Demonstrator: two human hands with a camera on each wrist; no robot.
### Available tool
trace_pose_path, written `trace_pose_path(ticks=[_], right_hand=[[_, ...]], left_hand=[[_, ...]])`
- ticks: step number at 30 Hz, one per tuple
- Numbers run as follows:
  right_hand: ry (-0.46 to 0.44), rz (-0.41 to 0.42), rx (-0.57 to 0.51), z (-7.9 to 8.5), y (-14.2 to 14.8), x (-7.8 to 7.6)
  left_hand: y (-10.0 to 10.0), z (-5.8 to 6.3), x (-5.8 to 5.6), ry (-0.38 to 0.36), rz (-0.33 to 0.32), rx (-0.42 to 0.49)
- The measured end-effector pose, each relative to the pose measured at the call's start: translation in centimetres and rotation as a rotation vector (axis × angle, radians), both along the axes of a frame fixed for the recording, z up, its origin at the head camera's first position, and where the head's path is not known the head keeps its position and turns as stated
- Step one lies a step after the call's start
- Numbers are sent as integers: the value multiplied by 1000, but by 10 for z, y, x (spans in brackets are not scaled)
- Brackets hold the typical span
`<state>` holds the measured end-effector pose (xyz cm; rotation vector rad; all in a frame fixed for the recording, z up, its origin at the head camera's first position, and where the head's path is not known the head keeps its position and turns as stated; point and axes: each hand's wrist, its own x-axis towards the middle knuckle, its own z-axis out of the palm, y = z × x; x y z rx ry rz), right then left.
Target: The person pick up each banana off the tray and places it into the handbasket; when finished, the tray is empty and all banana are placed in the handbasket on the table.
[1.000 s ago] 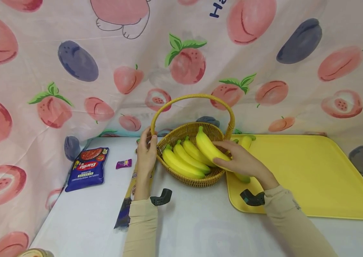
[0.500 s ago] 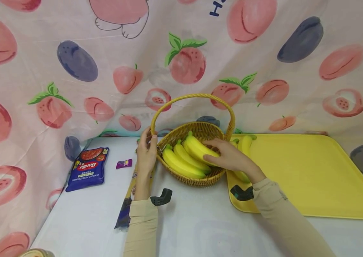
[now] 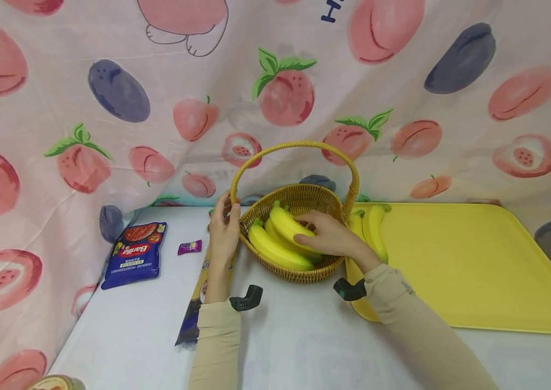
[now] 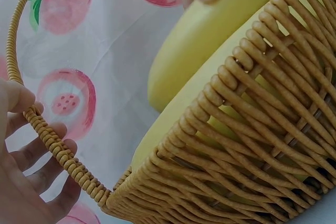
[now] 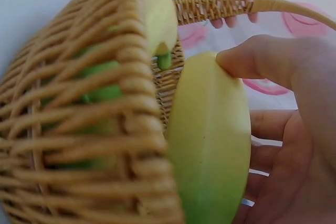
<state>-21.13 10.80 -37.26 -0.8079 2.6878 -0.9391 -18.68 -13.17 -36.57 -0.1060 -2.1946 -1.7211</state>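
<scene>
Banana (image 3: 285, 222) is being held over the other bananas (image 3: 275, 248) inside the wicker basket (image 3: 299, 277), right hand (image 3: 326, 234) pinching it between thumb and fingers, left hand (image 3: 224, 230) wrapping one side of the handle (image 3: 299, 144), presumably steadying the basket on the bench (image 3: 295, 341) against knocks.

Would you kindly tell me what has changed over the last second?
The right hand has carried its banana leftward and slightly lower over the other bananas in the basket, without letting go. The left hand stays on the handle; basket and tray stay put.
</scene>
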Motion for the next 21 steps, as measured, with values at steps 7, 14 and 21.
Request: trace_pose_path(ticks=[7,14,21], right_hand=[[-29,-10,32,-5,-14,-2],[-84,-34,36,-10,-22,-4],[-59,-37,41,-17,-26,-7]], left_hand=[[-7,-25,-17,26,19,3],[-6,-28,-18,63,39,-20],[-6,-22,-16,20,38,-26]])
